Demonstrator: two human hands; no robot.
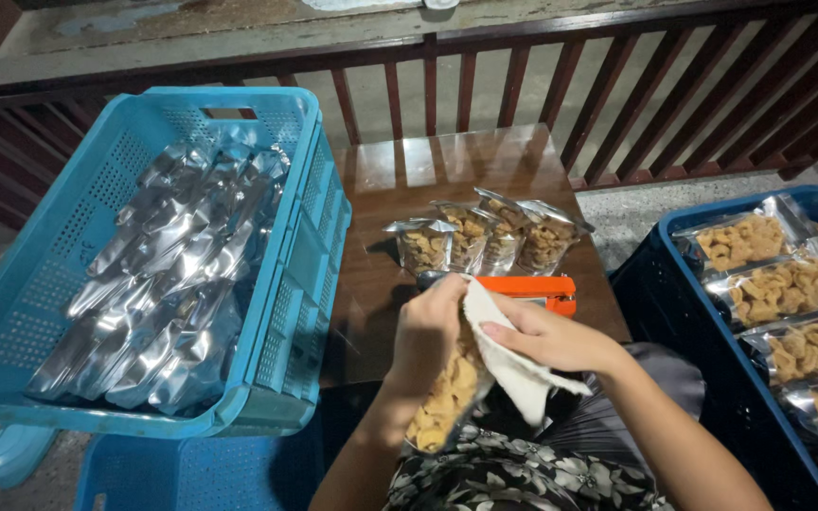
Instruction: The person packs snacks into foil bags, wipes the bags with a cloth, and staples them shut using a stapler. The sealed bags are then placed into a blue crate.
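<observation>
Left hand point(428, 326) grips a snack pouch point(442, 402) at its top; right hand point(542, 336) pinches a white cloth point(508, 355) against it. Best wipe firmly along the mouth, keeping the pouch upright.

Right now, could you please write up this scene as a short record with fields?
left hand: grips a clear snack pouch by its top
right hand: presses a white cloth against that pouch
table: dark wooden table bears four filled pouches standing in a row and an orange sealing tool
left side: light blue crate full of empty silver pouches
right side: dark blue crate with filled pouches lying flat
behind: brown railing
</observation>
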